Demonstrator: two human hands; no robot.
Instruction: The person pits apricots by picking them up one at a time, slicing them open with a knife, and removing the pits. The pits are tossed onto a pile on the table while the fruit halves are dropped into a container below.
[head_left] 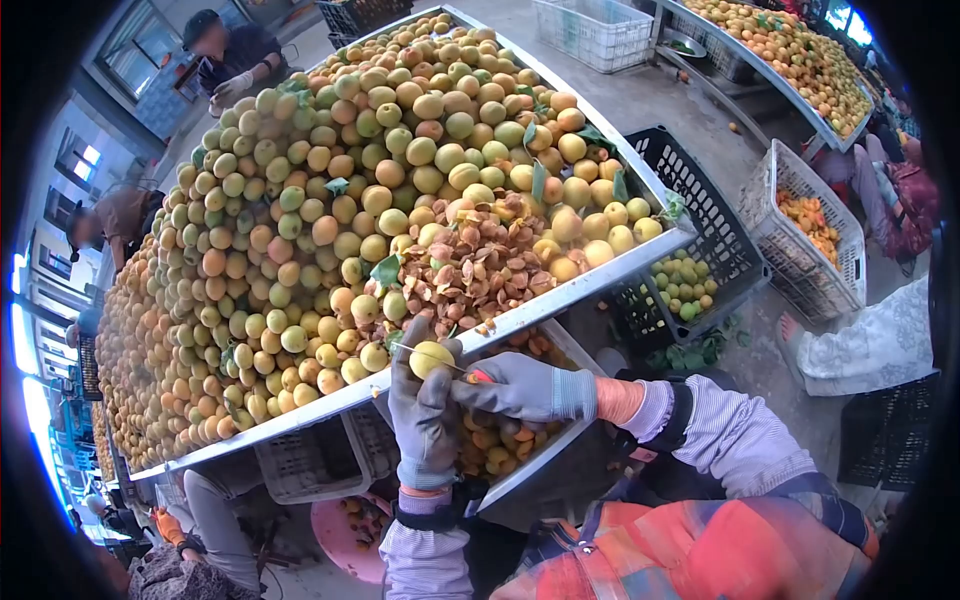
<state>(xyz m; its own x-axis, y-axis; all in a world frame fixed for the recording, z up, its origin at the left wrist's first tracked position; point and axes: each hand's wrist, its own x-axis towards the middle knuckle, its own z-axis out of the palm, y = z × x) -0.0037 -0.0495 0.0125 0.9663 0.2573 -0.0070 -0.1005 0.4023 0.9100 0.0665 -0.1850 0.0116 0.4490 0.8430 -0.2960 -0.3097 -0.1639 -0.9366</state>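
My left hand, in a grey glove, grips a yellow-green apricot between thumb and fingers at the table's front rim. My gloved right hand is closed round the red handle of a small knife. Its thin blade lies across the apricot. Just beyond my hands sits a heap of brown apricot pits on the metal-edged table. A large pile of whole apricots surrounds the pits. Below my hands, a container of split apricots is partly hidden by my hands.
A black crate with green fruit stands right of the table; a white crate with orange pieces is farther right. A pink basin is on the floor at lower left. Other people work around the pile.
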